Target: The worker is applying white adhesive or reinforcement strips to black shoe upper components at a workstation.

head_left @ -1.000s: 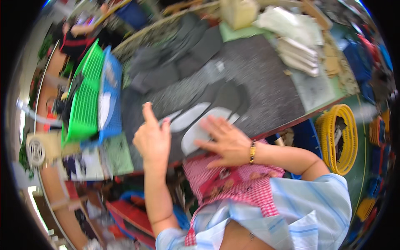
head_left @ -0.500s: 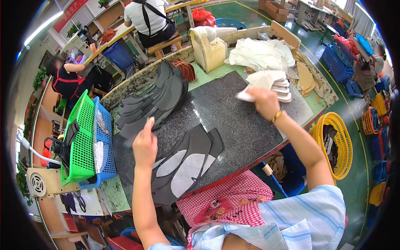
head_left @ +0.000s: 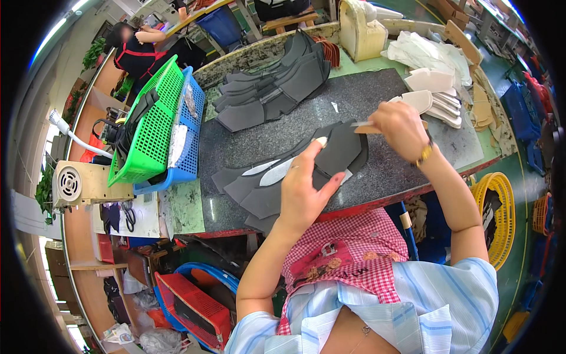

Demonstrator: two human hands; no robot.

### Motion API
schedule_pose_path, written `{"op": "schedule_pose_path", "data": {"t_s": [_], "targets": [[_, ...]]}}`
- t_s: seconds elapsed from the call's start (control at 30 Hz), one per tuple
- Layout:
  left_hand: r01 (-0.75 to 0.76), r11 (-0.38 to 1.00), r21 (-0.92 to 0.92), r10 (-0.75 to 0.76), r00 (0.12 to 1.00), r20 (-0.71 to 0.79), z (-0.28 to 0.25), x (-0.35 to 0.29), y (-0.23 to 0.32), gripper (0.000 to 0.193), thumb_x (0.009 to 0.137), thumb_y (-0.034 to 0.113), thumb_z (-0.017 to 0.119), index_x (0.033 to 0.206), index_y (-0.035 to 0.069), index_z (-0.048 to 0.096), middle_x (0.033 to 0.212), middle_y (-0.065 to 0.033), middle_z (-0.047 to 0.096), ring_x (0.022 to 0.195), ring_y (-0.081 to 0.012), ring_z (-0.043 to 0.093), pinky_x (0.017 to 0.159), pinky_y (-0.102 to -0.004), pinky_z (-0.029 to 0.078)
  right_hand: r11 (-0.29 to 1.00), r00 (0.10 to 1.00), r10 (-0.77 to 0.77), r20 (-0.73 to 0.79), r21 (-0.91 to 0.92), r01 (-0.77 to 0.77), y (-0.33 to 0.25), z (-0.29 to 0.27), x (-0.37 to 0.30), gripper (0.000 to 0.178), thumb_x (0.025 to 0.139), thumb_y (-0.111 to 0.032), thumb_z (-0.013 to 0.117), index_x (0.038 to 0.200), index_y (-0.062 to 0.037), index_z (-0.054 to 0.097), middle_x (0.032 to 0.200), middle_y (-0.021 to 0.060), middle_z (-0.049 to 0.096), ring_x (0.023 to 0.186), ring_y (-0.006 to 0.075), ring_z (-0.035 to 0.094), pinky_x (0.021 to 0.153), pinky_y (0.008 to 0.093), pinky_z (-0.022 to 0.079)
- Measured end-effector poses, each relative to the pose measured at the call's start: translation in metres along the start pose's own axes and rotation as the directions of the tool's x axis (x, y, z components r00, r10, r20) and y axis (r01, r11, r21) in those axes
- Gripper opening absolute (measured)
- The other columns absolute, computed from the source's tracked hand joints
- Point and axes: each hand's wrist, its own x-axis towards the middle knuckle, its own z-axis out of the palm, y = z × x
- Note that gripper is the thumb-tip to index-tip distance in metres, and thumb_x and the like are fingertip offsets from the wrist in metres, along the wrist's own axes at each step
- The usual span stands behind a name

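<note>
Dark grey cut pieces (head_left: 268, 197), some with white patches, overlap on the black speckled work board (head_left: 377, 183). My left hand (head_left: 306, 186) rests on them, thumb and fingers spread. Over their right end, my right hand (head_left: 401, 125) grips a flat wooden-handled tool (head_left: 368, 128) with a pale narrow tip; its exact kind is unclear. Just beyond that hand lie stacked white shaped pieces (head_left: 443, 107), one partly behind my knuckles. A second pile of dark grey pieces (head_left: 265, 88) is spread at the far left of the board.
Green (head_left: 147, 127) and blue (head_left: 187, 127) plastic baskets stand along the left edge. White sheet material (head_left: 424, 53) and a worn cream-coloured block (head_left: 361, 32) sit at the back. A yellow basket (head_left: 501, 221) stands right of the table. Another person (head_left: 138, 53) sits at the far left.
My right hand has left the white stack and come over the dark pieces with the tool. My left hand has moved from the far pile onto the near pieces. The view has shifted.
</note>
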Motion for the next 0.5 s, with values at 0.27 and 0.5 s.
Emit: {"op": "schedule_pose_path", "data": {"t_s": [0.27, 0.5], "targets": [[0.128, 0.987, -0.096, -0.125, 0.992, 0.036, 0.027, 0.015, -0.009, 0.064, 0.078, 0.011, 0.076, 0.132, 0.003, 0.042, 0.117, -0.0185, 0.063, 0.105, -0.0247, 0.062, 0.091, -0.0359, 0.049, 0.975, 0.945, 0.217, -0.244, 0.109, -0.196, 0.060, 0.028, -0.006, 0.011, 0.083, -0.018, 0.066, 0.089, -0.0105, 0.071, 0.080, 0.0085, 0.066, 0.077, 0.0296, 0.064, 0.068, 0.0399, 0.049], [0.298, 0.762, -0.576, -0.375, 0.927, -0.017, 0.037, 0.020, -0.004, 0.046, 0.088, -0.002, 0.064, 0.128, -0.001, 0.042, 0.104, -0.0155, 0.068, 0.092, -0.0160, 0.065, 0.085, -0.0275, 0.052, 0.978, 0.908, 0.081, -0.411, 0.210, 0.008, -0.071, -0.010, -0.011, 0.018, 0.077, -0.007, 0.070, 0.093, -0.0038, 0.065, 0.092, 0.0116, 0.066, 0.080, 0.0296, 0.065, 0.070, 0.0377, 0.051]]}}
